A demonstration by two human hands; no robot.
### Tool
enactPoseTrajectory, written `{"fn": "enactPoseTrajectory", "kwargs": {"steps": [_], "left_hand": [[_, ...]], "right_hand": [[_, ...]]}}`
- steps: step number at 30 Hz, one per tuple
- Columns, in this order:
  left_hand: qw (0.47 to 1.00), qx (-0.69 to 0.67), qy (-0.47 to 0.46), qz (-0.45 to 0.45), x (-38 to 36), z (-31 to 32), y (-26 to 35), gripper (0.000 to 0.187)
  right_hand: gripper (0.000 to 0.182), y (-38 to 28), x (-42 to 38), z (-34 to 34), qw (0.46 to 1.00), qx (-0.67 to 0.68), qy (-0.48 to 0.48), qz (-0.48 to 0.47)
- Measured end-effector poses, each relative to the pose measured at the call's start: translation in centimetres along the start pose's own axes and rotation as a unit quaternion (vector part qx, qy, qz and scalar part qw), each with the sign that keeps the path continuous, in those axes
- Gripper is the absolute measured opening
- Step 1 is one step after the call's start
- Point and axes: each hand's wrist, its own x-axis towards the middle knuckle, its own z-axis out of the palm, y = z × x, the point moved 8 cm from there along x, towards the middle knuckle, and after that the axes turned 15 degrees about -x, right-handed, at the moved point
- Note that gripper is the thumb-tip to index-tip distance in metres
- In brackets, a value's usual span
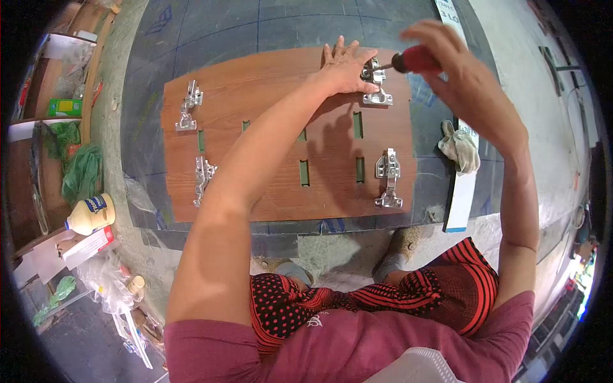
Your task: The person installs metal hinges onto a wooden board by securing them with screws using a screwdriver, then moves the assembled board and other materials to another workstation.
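Note:
A brown wood-grain panel (274, 191) lies flat in front of me, with metal cabinet hinges near its corners. My left hand (345, 71) rests at the top right, its thumb and forefinger on either side of a hinge (378, 97) and the other fingers spread on the wood. In my right hand (466, 80) is a screwdriver (418, 59) with a red and black handle, its shaft pointing left onto that hinge. Below sits another hinge (388, 179). Two more, an upper hinge (189, 105) and a lower hinge (203, 175), are on the left; my forearm passes close to the lower one.
The panel lies on a dark, line-marked work surface (211, 29). A crumpled cloth (460, 147) hangs over a long white strip (461, 201) on the right. Shelves at the left hold a cream-coloured bottle (92, 214), green bags (83, 172) and clear plastic (108, 281).

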Motion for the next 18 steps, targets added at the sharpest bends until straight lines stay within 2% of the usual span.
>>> {"fn": "enactPoseTrajectory", "kwargs": {"steps": [1,3,5,7,8,11,12,13,15,17,18], "left_hand": [[1.0,-0.009,-0.004,0.003,0.1,0.0,0.1,0.098],[1.0,-0.007,-0.008,0.0,0.2,0.0,0.2,0.097],[1.0,-0.003,-0.011,-0.006,0.0,0.0,0.2,0.097],[1.0,-0.006,-0.007,-0.008,-0.1,-0.2,0.4,0.096],[1.0,-0.004,-0.005,-0.01,-0.1,-0.3,0.4,0.096],[1.0,-0.01,-0.016,-0.02,-0.3,-0.2,0.5,0.095],[1.0,-0.005,-0.017,-0.02,-0.2,-0.1,0.3,0.096],[1.0,0.0,-0.02,-0.02,-0.1,0.0,0.2,0.096],[0.999,0.001,-0.029,-0.022,0.1,0.1,0.1,0.096],[0.999,0.004,-0.035,-0.027,0.1,0.2,0.1,0.096],[0.999,0.003,-0.026,-0.023,0.0,0.1,0.3,0.096]], "right_hand": [[0.028,-0.1,0.2,-0.1,1.0,-0.002,-0.001,0.0],[0.023,-0.5,0.5,0.7,0.998,0.014,-0.065,-0.001],[0.02,1.5,1.5,1.3,0.998,-0.006,-0.05,0.022],[0.029,4.9,1.5,0.5,0.972,-0.175,-0.003,0.158],[0.039,5.7,1.2,0.7,0.965,-0.178,-0.04,0.186],[0.042,3.9,0.2,0.6,0.969,-0.19,-0.031,0.153],[0.045,2.5,0.2,0.6,0.954,-0.181,-0.116,0.208],[0.045,2.3,0.2,0.7,0.953,-0.183,-0.116,0.21],[0.047,0.6,0.8,1.2,0.98,-0.146,-0.096,0.099],[0.041,0.9,1.8,0.6,0.975,-0.145,-0.119,0.116],[0.03,0.6,2.5,-1.1,0.976,-0.126,-0.076,0.157]]}}
